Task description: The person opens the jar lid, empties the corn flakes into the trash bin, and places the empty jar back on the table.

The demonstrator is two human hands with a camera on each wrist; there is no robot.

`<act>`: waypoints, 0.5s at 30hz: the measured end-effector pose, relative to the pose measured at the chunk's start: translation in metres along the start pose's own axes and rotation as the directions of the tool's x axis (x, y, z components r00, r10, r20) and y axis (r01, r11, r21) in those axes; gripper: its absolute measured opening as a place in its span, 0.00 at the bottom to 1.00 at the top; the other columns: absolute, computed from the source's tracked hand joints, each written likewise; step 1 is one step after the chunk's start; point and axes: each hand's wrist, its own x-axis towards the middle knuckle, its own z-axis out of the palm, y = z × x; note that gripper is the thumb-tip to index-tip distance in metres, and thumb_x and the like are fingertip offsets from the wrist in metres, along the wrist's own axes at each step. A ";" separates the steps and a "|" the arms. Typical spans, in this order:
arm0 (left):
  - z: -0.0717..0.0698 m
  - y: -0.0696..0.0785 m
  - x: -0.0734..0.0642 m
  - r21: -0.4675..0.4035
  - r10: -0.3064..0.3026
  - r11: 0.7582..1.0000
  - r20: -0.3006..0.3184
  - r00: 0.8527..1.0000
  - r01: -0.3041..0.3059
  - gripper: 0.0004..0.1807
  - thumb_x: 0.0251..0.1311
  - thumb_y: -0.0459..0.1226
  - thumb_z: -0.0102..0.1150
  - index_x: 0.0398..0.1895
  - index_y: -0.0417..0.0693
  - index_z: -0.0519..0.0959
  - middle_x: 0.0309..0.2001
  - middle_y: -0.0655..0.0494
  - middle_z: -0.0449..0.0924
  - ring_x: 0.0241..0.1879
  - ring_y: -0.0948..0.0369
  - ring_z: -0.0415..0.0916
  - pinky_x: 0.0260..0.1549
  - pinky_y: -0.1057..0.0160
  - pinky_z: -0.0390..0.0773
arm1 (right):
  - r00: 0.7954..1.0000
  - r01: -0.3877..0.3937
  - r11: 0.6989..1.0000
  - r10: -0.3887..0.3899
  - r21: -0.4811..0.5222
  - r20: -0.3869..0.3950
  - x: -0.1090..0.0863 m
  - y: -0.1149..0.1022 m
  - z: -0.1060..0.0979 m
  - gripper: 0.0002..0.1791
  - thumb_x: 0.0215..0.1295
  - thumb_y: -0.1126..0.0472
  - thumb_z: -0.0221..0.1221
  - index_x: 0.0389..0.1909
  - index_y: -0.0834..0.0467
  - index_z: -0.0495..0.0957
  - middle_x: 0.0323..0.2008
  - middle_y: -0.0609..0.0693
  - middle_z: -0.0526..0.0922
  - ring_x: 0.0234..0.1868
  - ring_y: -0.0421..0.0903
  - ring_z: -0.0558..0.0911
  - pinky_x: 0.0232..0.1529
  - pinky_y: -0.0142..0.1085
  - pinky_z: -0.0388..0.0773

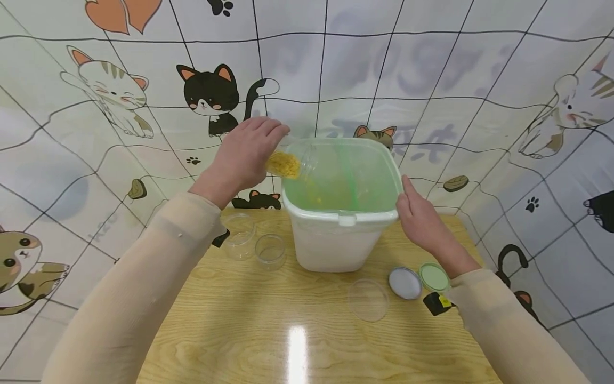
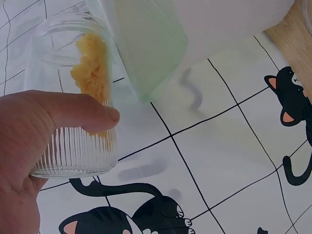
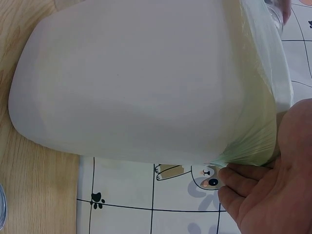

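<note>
My left hand (image 1: 251,152) grips a clear ribbed glass jar (image 2: 73,151), its thumb across the side. The jar tilts mouth-first over the left rim of a white bin. Small yellow pieces (image 1: 284,165) lie along the jar's lower side, clumped in the left wrist view. The bin (image 1: 336,245) stands on the table, lined with a thin pale green bag (image 1: 374,181) folded over its rim. A few yellow bits show faintly inside. My right hand (image 1: 422,218) rests against the bin's right rim, fingers (image 3: 243,185) touching the gathered liner from outside.
Two clear containers, one with a handle (image 1: 240,237) and a small round one (image 1: 270,249), stand left of the bin. At the right lie a clear disc (image 1: 368,300), a grey lid (image 1: 405,282) and a green lid (image 1: 434,277). A cat-patterned tiled wall (image 1: 297,64) rises behind the table (image 1: 240,330).
</note>
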 end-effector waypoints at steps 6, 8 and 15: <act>0.000 0.000 0.000 0.017 0.000 1.000 0.015 1.000 0.000 0.41 0.49 0.23 0.60 0.70 0.45 0.62 0.68 0.48 0.66 0.71 0.48 0.58 0.74 0.51 0.54 | 1.000 0.006 1.000 -0.006 0.005 0.005 0.000 0.000 0.000 0.34 0.76 0.53 0.23 0.76 0.64 0.31 0.76 0.65 0.43 0.75 0.66 0.49 0.74 0.60 0.49; 0.000 -0.001 0.000 0.017 0.002 1.000 0.014 1.000 -0.003 0.41 0.49 0.23 0.60 0.70 0.45 0.62 0.68 0.48 0.66 0.71 0.48 0.58 0.74 0.51 0.54 | 1.000 0.005 1.000 -0.005 0.004 0.002 0.000 0.000 0.000 0.34 0.76 0.53 0.23 0.76 0.64 0.31 0.76 0.65 0.44 0.75 0.66 0.50 0.74 0.60 0.49; 0.001 0.000 0.000 0.006 0.008 1.000 0.005 1.000 -0.008 0.40 0.51 0.22 0.57 0.70 0.45 0.61 0.68 0.49 0.66 0.72 0.49 0.57 0.75 0.52 0.53 | 1.000 0.007 1.000 -0.007 0.007 -0.001 -0.001 0.000 -0.001 0.33 0.76 0.53 0.24 0.76 0.63 0.31 0.76 0.65 0.44 0.75 0.66 0.50 0.73 0.60 0.49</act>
